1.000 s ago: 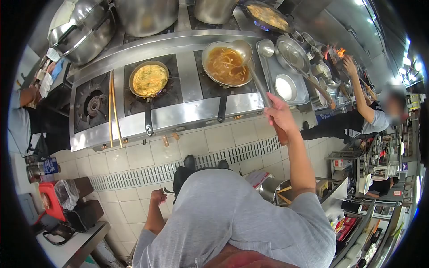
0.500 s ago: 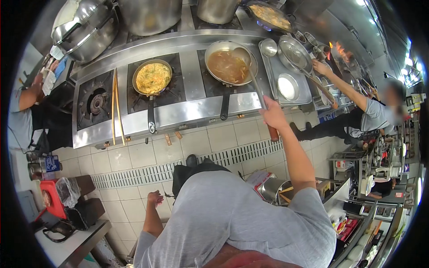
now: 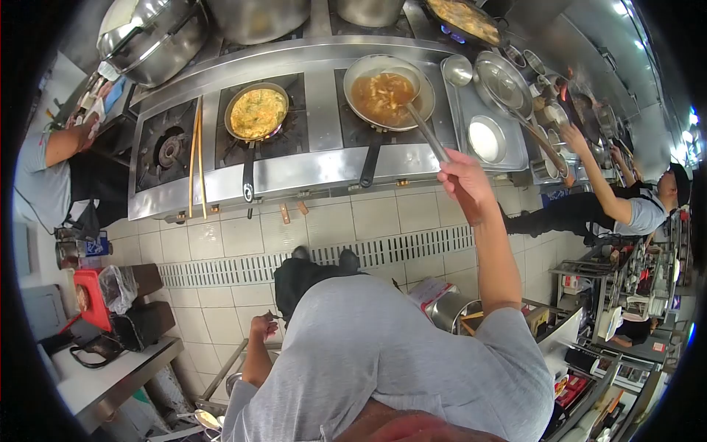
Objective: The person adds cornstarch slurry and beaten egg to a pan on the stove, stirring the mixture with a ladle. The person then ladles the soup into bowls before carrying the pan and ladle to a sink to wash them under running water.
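My right hand point(image 3: 468, 179) is closed around the handle of a ladle point(image 3: 427, 132). The ladle slants down into a pan of brown broth point(image 3: 383, 96) with pale pieces in it; its bowl is mostly sunk in the liquid. The black handle of this pan point(image 3: 370, 164) points toward me, untouched. Left of it, a smaller pan point(image 3: 248, 151) holds a yellow omelette point(image 3: 258, 114) flecked with green over a burner. Low at my left side hangs my left hand point(image 3: 263, 325), fingers curled, close to a dark strap; I see nothing in it.
Long wooden chopsticks point(image 3: 197, 158) lie across the stove point(image 3: 317, 166) edge. At right are a second ladle point(image 3: 457, 71), a strainer point(image 3: 503, 85) and a bowl of white contents point(image 3: 486, 138). Big pots point(image 3: 261, 18) stand behind. Co-workers are at left point(image 3: 51, 177) and right point(image 3: 626, 206).
The ladle has gone deeper into the broth, and my right hand has shifted slightly right along with it. The view has moved a little. The right co-worker's hand has left the strainer's handle area.
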Demonstrator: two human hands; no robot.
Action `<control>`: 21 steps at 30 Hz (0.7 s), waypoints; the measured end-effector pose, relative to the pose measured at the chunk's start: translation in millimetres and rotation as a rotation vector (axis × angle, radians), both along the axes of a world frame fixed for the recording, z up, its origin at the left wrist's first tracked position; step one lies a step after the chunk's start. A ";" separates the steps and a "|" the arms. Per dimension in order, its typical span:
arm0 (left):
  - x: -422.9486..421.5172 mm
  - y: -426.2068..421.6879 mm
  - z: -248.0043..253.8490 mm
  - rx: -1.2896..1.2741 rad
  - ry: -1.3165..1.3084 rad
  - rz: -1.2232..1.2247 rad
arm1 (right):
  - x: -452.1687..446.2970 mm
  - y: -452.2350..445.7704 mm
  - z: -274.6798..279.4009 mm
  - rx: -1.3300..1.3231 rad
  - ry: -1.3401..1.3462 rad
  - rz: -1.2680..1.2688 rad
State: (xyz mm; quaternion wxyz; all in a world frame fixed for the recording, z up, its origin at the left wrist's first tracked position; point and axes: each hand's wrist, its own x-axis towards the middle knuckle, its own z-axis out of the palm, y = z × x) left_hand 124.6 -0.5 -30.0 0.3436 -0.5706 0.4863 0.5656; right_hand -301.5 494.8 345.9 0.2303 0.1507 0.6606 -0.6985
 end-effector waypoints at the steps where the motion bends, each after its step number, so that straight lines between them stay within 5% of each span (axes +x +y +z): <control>1: 4.1 -0.7 -10.8 -0.011 -0.015 0.003 | -2.1 0.4 3.1 0.031 0.026 0.020; 7: -10.5 -31.5 -37.7 0.033 0.127 0.005 | -14.5 8.1 -13.9 0.317 0.272 0.136; 9: -21.0 -53.1 -35.4 -0.023 0.260 -0.323 | -8.2 -0.6 -8.3 0.515 0.337 0.127; 11: -35.5 -65.9 -37.7 0.011 0.133 -0.025 | -5.1 -14.0 -1.3 0.753 0.381 0.099; 17: -47.7 -108.0 -22.7 -0.053 0.057 0.008 | -3.4 -19.6 -23.4 1.267 0.529 0.190; 20: -41.9 -116.0 -22.0 -0.057 0.055 0.003 | -2.6 -13.5 -51.1 1.312 0.710 0.250; 21: -41.7 -118.3 -20.8 -0.057 0.059 0.000 | -4.6 -12.9 -52.2 1.024 0.505 0.216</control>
